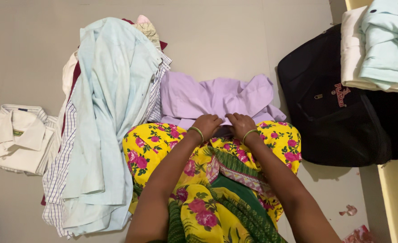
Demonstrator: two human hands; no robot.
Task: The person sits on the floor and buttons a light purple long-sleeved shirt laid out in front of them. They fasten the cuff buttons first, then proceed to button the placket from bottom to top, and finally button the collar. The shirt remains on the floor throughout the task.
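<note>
Both hands pinched the near edge of a lilac shirt [217, 96]: left hand [206, 124] and right hand [241, 124] side by side, fingers curled into the cloth. It lay crumpled on the floor past the knees, between a pale blue shirt pile [109, 121] and a black bag [338, 112].

The left hand [206, 124] and the right hand [241, 124] rest close together on the crumpled lilac cotton shirt [212, 96], with only a thin gap between them. To the left, a tall heap of pale blue and checked shirts [111, 117] blocks the way. To the right, a big black fabric bag [338, 108] stands just beside the lilac shirt. Beyond the shirt, the bare grey floor [235, 36] is open. A folded white collared shirt [17, 139] lies far left, well apart.
</note>
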